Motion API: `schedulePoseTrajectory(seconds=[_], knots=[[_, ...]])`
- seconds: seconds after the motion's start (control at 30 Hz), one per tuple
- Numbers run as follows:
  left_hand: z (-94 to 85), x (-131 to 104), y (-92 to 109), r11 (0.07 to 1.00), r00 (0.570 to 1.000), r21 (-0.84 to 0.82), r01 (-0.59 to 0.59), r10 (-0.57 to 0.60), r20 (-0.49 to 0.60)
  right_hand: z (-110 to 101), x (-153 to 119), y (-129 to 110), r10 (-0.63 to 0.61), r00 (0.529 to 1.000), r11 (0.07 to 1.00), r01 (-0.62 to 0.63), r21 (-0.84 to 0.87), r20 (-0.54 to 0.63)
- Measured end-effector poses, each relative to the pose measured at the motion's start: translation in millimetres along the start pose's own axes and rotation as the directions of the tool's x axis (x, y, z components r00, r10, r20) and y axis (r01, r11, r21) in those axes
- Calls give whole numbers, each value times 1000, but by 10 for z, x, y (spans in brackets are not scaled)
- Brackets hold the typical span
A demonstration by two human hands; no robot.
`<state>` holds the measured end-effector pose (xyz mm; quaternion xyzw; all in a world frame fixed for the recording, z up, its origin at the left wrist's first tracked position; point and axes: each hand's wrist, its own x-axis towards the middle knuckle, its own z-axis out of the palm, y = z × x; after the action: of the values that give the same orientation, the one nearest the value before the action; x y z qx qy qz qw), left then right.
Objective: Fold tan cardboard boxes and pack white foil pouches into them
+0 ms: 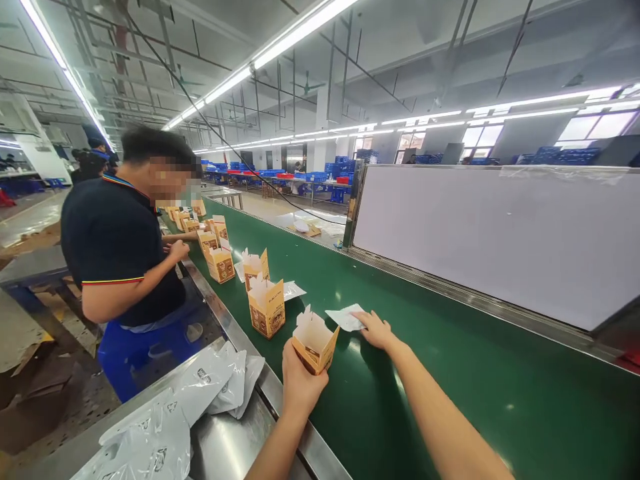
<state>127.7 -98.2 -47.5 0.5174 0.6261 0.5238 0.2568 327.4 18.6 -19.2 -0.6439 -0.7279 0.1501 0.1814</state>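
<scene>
My left hand point(301, 383) is closed around an open-topped tan and brown carton point(313, 347), tilted over the green conveyor belt. Its upper flaps stand up. To the right of it, my right hand point(376, 328) has its fingers on the edge of a flat white packet point(346, 317) and looks to be pinching it. Just beyond my left hand, another open carton point(267, 310) stands upright on the belt, with one more carton point(256, 267) behind it. A second white packet point(293, 290) lies beside these.
Printed white plastic bags point(200, 380) lie on the metal side table point(235, 443) at lower left. A co-worker point(135, 227) sits at the belt's left edge, near more cartons point(220, 265). A white panel point(480, 240) borders the green belt point(450, 380) on the far side.
</scene>
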Motion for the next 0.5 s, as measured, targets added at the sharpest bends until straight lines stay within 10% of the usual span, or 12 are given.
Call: schedulePoseTrajectory(seconds=[0.13, 0.3, 0.5], knots=[[-3, -62, -52, 991, 990, 39, -129, 127, 59, 48, -230, 99, 132, 969, 968, -82, 237, -206], [-12, -145, 164, 974, 968, 131, -184, 156, 195, -454, -1091, -16, 169, 848, 899, 77, 431, -503], [104, -391, 430, 815, 853, 251, -522, 508, 122, -1219, -1845, -259, -383, 827, 894, 444, 61, -411]])
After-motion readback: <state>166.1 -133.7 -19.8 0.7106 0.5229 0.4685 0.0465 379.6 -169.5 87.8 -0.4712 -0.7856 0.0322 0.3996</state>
